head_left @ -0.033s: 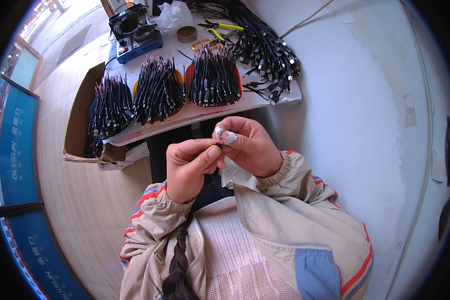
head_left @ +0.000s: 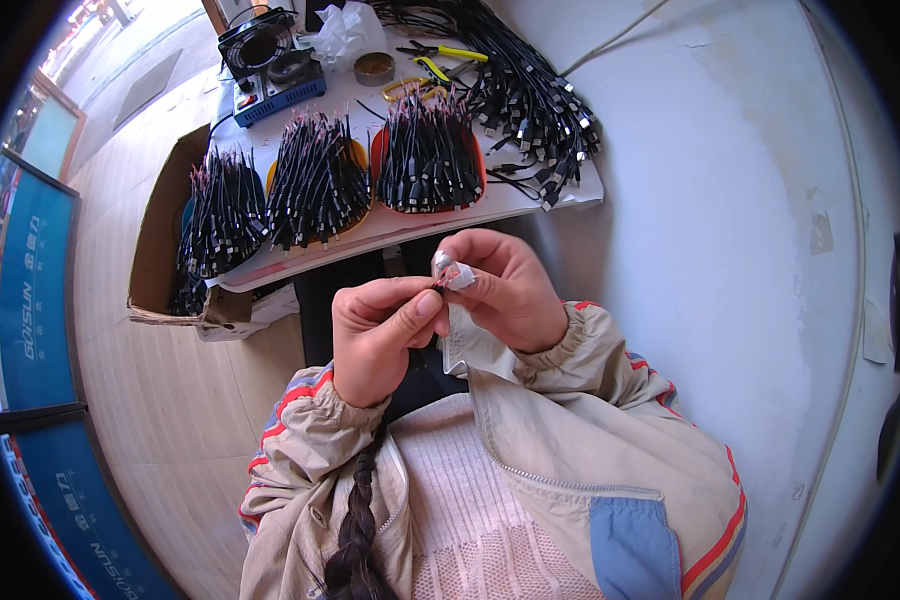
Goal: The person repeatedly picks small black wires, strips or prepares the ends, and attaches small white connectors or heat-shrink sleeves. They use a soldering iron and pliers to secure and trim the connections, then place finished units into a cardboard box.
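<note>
In front of my chest, my left hand (head_left: 382, 325) pinches a short black cable (head_left: 437, 288) between thumb and index finger. Thin reddish wires stick out of its end. My right hand (head_left: 505, 290) closes thumb and index finger on these wires; white wrapping covers the tips of both fingers. Most of the cable is hidden behind the fingers. The two hands nearly touch each other, above my lap and short of the table edge.
On the white table (head_left: 370, 233) stand a red tray (head_left: 482, 165) and a yellow tray (head_left: 360, 155), packed with black cables. Left of them is a cardboard box (head_left: 155, 240). Behind lie a fan unit (head_left: 270, 65), a tape roll (head_left: 374, 68), yellow-handled pliers (head_left: 460, 53) and a cable heap (head_left: 530, 100).
My right hand has shifted very slightly, with a bit more of the reddish wires showing between its fingertips. My left hand keeps its place.
</note>
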`<state>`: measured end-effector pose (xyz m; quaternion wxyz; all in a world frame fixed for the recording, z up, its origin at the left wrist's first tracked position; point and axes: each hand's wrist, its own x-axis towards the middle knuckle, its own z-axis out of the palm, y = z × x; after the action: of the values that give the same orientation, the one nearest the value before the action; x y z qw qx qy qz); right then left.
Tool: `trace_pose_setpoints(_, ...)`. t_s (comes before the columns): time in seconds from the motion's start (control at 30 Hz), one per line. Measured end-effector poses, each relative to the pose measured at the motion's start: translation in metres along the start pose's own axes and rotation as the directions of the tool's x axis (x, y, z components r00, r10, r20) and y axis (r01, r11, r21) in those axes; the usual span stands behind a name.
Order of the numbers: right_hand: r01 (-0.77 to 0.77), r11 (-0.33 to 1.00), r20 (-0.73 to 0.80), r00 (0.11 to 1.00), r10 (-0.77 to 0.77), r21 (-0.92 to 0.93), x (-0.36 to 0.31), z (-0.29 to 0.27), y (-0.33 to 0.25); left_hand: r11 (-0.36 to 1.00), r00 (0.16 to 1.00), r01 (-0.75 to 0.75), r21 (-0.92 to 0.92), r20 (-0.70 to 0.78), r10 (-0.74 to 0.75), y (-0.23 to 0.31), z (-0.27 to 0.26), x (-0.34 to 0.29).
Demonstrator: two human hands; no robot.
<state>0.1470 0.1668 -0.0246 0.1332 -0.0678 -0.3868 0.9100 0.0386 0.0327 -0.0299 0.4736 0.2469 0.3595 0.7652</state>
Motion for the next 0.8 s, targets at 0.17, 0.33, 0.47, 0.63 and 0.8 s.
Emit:
trace_pose_setpoints(0.17, 0.26, 0.821, 0.03, 0.958, -0.285, -0.509, -0.004, -0.001, -0.009, 0.996, 0.997, -0.036, 0.081, -0.062, 0.041, 0.0, 0.002, -0.001)
trace_pose_setpoints(0.33, 0.24, 0.797, 0.05, 0.965, -0.256, -0.554, -0.003, 0.001, -0.012, 0.928, 0.98, -0.126, 0.352, -0.102, 0.172, 0.0, 0.005, -0.006)
trace_pose_setpoints(0.47, 0.118, 0.98, -0.01, 0.993, -0.121, -0.161, -0.002, 0.007, -0.004, 0.98, 0.992, -0.117, 0.163, -0.038, 0.124, -0.003, 0.001, -0.004)
trace_pose_setpoints(0.63, -0.109, 0.992, 0.015, 0.994, 0.108, 0.067, 0.0, 0.002, -0.003, 0.998, 0.999, -0.049, -0.027, 0.008, 0.05, -0.009, -0.004, -0.001)
trace_pose_setpoints(0.8, -0.208, 0.973, 0.09, 0.976, 0.199, 0.097, 0.005, -0.013, -0.003, 0.957, 0.995, -0.028, 0.288, 0.103, -0.002, -0.004, -0.01, -0.001)
